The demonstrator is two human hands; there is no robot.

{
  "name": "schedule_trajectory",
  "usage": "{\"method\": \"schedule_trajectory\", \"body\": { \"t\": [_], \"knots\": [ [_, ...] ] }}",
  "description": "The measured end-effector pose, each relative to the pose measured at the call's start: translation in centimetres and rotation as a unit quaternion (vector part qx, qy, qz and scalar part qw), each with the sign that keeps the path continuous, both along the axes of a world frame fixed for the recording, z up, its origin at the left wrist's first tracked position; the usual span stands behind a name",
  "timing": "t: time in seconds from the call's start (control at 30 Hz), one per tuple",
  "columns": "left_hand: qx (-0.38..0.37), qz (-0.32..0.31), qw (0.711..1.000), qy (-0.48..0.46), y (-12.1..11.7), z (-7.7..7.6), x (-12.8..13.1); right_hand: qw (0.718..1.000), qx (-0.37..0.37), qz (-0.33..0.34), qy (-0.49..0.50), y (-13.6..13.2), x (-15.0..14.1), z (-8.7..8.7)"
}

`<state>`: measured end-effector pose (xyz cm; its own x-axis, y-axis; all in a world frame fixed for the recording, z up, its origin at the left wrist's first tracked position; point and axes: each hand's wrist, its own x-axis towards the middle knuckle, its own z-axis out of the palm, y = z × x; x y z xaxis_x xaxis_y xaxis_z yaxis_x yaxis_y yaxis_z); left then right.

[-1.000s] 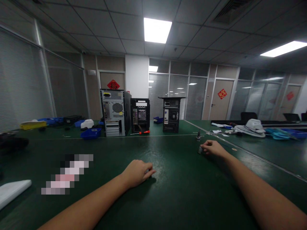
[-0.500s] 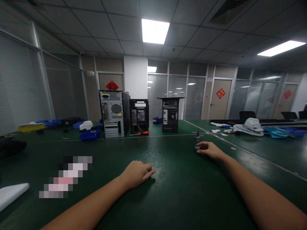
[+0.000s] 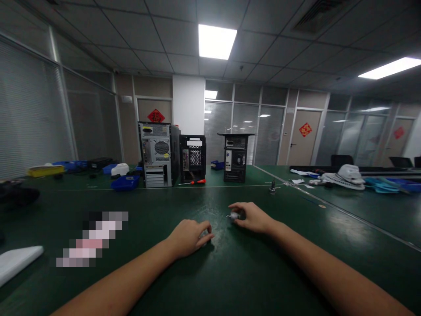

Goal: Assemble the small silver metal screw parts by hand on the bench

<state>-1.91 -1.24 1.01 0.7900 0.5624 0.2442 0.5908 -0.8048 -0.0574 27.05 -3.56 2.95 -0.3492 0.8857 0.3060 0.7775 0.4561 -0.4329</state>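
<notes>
My left hand [image 3: 190, 237] rests on the green table [image 3: 184, 281], fingers curled toward the thumb. Something small and pale shows between them, but its kind is hidden. Just to its right, my right hand [image 3: 253, 217] holds a small silver metal piece [image 3: 233, 216] between thumb and fingers, low over the tabletop. A gap separates the two hands. Farther back on the right stands a small dark metal part [image 3: 272, 188] with a narrow upright top, touched by neither hand.
Three computer cases [image 3: 157, 154] stand at the back, with a red-handled screwdriver [image 3: 197, 181] before the middle one. Blue trays [image 3: 125, 183] and a yellow tray [image 3: 46, 171] lie left. A white hat [image 3: 348, 177] sits right. A white object [image 3: 19, 263] lies near left.
My right hand has moved left from near the dark metal part toward my left hand, carrying the silver piece. My left hand stays in place, its finger and thumb slightly wider apart.
</notes>
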Motion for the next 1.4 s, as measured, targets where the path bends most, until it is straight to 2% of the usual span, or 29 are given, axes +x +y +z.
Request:
{"method": "schedule_trajectory", "body": {
  "t": [0.13, 0.27, 0.77, 1.1, 1.4],
  "knots": [
    [0.008, 0.011, 1.0, -0.008, 0.0, -0.1, 0.0, 0.996, 0.039, 0.063, -0.048, -1.9, -5.2, 0.4],
    [0.01, 0.003, 1.0, -0.009, -0.1, -0.1, -0.1, 0.992, 0.063, 0.099, -0.042, -2.7, -7.0, 0.3],
    [0.037, 0.025, 0.999, -0.011, -0.1, -0.3, 0.0, 0.992, 0.033, 0.121, -0.001, -2.8, -6.3, 0.1],
    [0.038, 0.007, 0.999, -0.004, 0.0, -0.2, -0.1, 0.988, 0.046, 0.12, -0.082, -2.7, -6.4, -0.4],
    [0.029, 0.009, 1.0, 0.0, 0.0, -0.1, 0.0, 0.995, -0.023, 0.083, 0.049, -2.3, -7.3, -1.0]
  ]
}}
